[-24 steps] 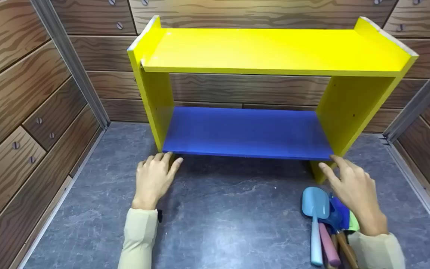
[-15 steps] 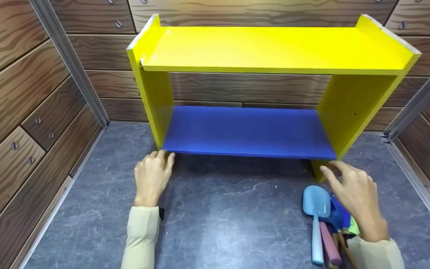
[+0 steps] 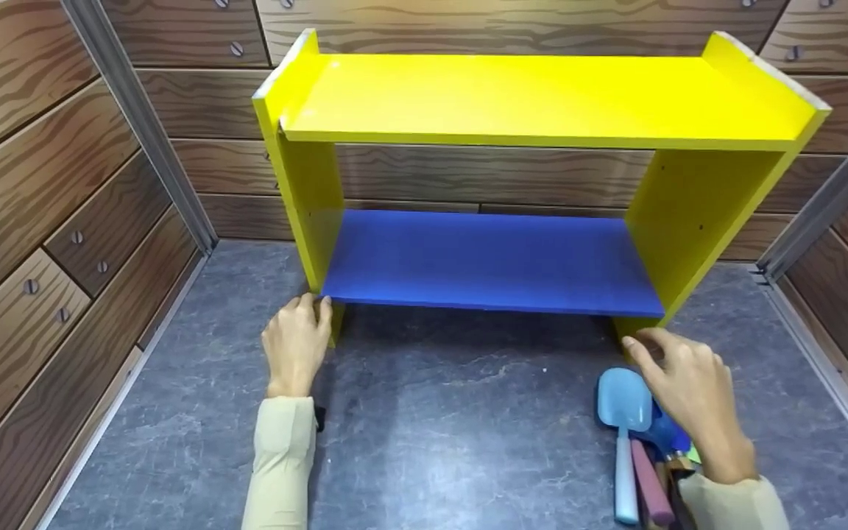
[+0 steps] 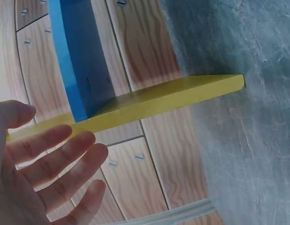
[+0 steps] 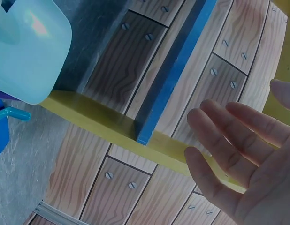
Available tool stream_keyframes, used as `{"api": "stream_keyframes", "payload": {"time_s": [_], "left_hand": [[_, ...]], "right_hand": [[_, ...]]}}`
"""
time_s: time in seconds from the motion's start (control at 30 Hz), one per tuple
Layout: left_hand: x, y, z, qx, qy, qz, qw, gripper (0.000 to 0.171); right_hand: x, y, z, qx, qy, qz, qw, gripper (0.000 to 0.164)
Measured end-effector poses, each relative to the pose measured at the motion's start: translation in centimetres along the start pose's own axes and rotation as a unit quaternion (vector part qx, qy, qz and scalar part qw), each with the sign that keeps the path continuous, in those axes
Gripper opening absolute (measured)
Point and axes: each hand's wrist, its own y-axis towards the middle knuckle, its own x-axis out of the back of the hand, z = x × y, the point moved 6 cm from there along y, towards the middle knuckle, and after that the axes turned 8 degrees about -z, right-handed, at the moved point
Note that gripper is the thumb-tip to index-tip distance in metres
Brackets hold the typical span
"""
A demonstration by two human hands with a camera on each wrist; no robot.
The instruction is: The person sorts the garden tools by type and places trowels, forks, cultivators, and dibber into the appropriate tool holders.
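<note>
A yellow shelf unit [image 3: 542, 99] with a lower blue shelf [image 3: 486, 261] stands upright on the dark grey surface. My left hand [image 3: 295, 344] is at the front edge of its left side panel, near the blue shelf's corner. In the left wrist view, that hand's fingers [image 4: 65, 154] are spread and relaxed, gripping nothing; whether they touch the panel I cannot tell. My right hand [image 3: 689, 390] hovers in front of the right side panel, beside the tools. The right wrist view shows its loosely bent fingers [image 5: 220, 126] apart from the blue shelf.
Below the right hand lie a light blue scoop [image 3: 623, 401], a pink handle [image 3: 651, 482] and other tools partly hidden by the arm. Wood-patterned walls [image 3: 483, 177] enclose the back and sides, with metal strips [image 3: 152, 132] at the corners.
My right hand has come away from the blue shelf's right corner, back toward me. The left hand has shifted slightly left, its thumb leaving the shelf's underside area. The shelf unit stays in place.
</note>
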Motion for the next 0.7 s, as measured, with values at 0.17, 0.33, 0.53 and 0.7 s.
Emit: {"api": "stream_keyframes", "payload": {"time_s": [0.17,0.33,0.53,0.7], "left_hand": [[-0.4,0.4,0.5,0.031,0.0,0.015,0.9994,0.031],[-0.6,1.0,0.9,0.056,0.007,0.035,0.9978,0.034],[-0.9,1.4,1.5,0.077,0.02,0.044,0.9959,0.034],[-1.5,1.7,2.1,0.084,0.028,0.054,0.9947,0.033]], "right_hand": [[-0.2,-0.2,0.0,0.004,-0.001,-0.001,1.0,0.025],[-0.2,-0.3,0.0,0.001,-0.003,-0.006,1.0,0.024],[-0.2,-0.5,-0.2,-0.002,-0.005,-0.005,1.0,0.024],[-0.2,-0.4,-0.2,-0.001,-0.003,-0.005,1.0,0.025]]}}
